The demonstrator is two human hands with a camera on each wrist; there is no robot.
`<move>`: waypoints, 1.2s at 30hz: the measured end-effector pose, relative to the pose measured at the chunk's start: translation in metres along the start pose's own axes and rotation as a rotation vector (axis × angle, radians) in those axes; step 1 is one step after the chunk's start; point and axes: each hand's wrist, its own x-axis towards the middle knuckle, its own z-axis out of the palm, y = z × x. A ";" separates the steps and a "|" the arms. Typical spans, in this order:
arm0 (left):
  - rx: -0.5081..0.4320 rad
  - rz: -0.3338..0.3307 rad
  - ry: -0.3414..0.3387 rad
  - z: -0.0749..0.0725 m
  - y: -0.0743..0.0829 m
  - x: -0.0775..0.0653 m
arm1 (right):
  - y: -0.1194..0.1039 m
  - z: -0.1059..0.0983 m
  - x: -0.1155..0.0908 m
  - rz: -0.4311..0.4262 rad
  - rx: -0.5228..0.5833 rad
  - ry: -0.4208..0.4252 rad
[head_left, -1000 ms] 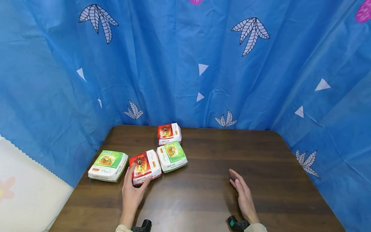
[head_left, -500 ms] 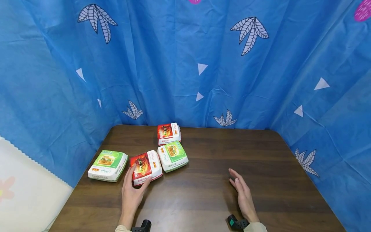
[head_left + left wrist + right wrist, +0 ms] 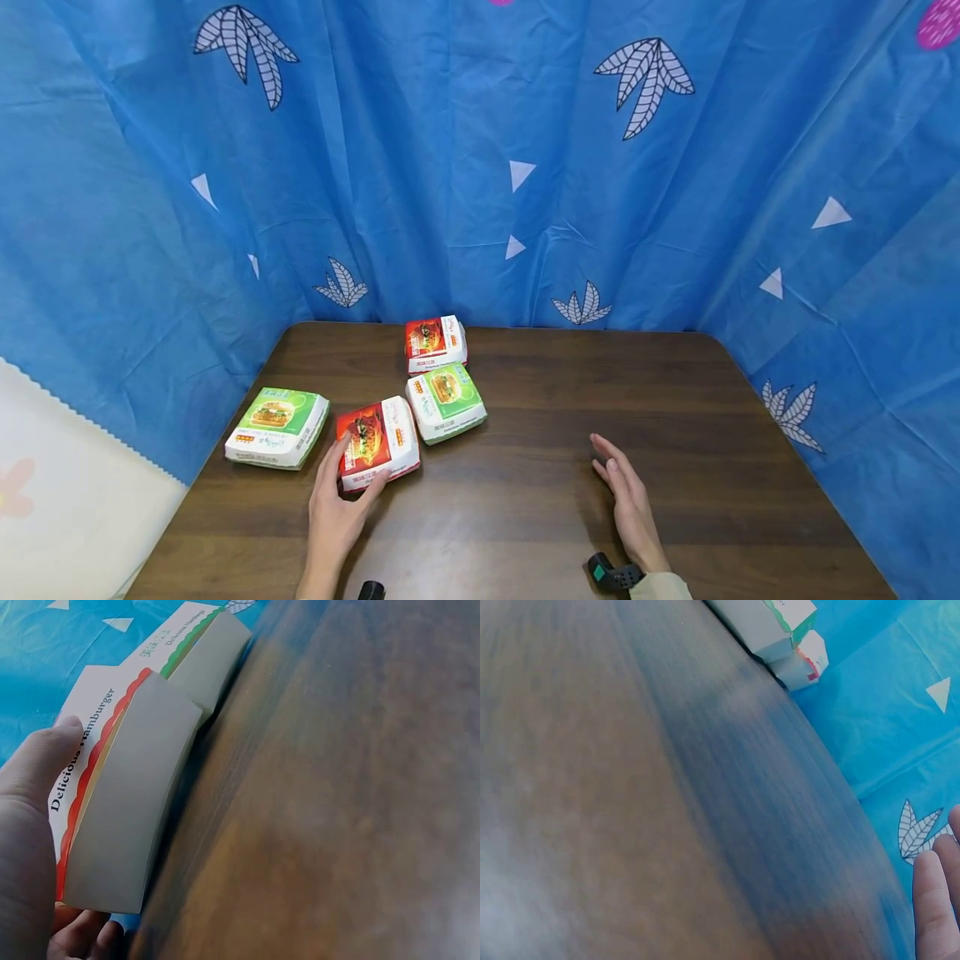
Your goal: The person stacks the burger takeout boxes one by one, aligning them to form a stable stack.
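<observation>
My left hand (image 3: 334, 510) holds a red and white hamburger box (image 3: 381, 442) at its near left corner, thumb on the near side and fingers along the left. In the left wrist view that box (image 3: 131, 795) shows "Delicious Hamburger" on its side, with the thumb (image 3: 45, 754) across the print and fingertips below the far end. Just right of it lies a green and white hamburger box (image 3: 447, 406). Over the right half of the table, my right hand (image 3: 630, 510) holds nothing, its fingers fairly straight.
Another green hamburger box (image 3: 277, 429) lies to the left on the brown wooden table (image 3: 570, 392). A smaller-looking red one (image 3: 437, 344) sits behind, near the far edge. Blue curtain (image 3: 480, 167) hangs round the table's back and sides.
My left hand and the red box it holds have shifted slightly toward me, and the box's near side has drawn away from the green one. My right hand has stayed put.
</observation>
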 end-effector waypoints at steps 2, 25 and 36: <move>0.007 -0.006 -0.010 -0.001 0.000 -0.002 | 0.000 0.000 0.000 0.003 0.000 0.002; -0.020 0.035 -0.054 -0.011 -0.001 -0.018 | -0.001 0.001 -0.001 0.005 -0.004 0.006; -0.020 0.060 -0.066 -0.014 -0.002 -0.026 | -0.001 0.001 0.000 0.011 0.000 0.013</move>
